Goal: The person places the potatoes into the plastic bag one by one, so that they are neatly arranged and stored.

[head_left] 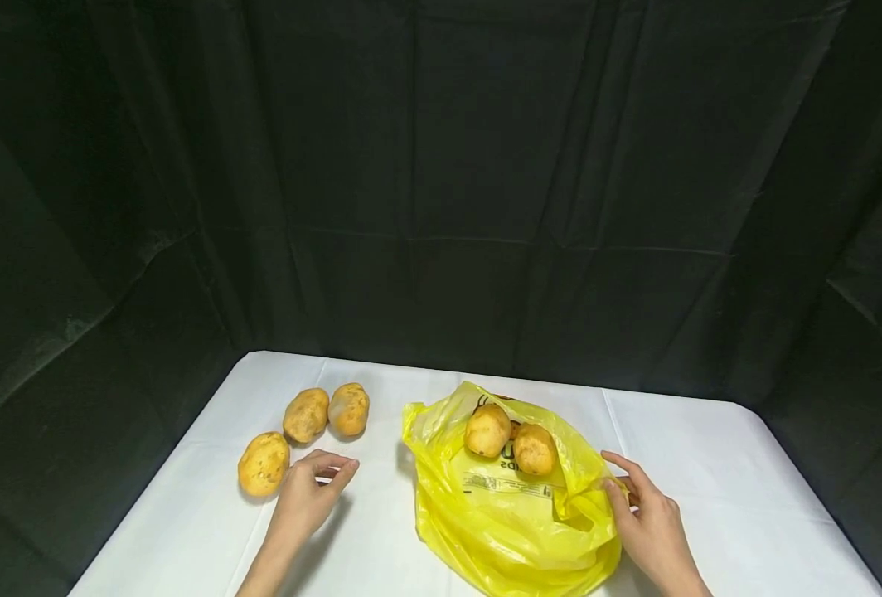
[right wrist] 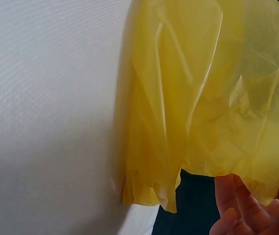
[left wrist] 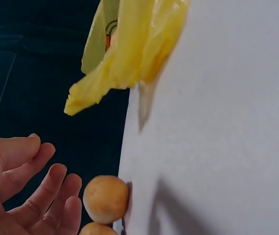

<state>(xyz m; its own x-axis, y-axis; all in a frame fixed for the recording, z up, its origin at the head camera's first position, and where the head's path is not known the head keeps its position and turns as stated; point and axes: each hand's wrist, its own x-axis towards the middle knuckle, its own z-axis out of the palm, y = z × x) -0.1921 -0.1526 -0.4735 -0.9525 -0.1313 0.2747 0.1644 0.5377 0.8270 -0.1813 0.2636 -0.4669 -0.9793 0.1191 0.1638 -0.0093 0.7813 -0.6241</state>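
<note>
A yellow plastic bag lies with its mouth spread wide, and two potatoes show inside it, one potato beside another potato. My right hand pinches the bag's right rim between thumb and fingers; the right wrist view shows the thin film running down to those fingers. To the left, my left hand hovers over the table with nothing in it, fingers loosely bent and thumb near the index fingertip. Three potatoes lie near it: a front potato, a middle potato and a back potato.
A white cloth covers the table, whose far corners are rounded. Black curtains hang behind it and along both sides. Between the loose potatoes and the bag runs a strip of white cloth.
</note>
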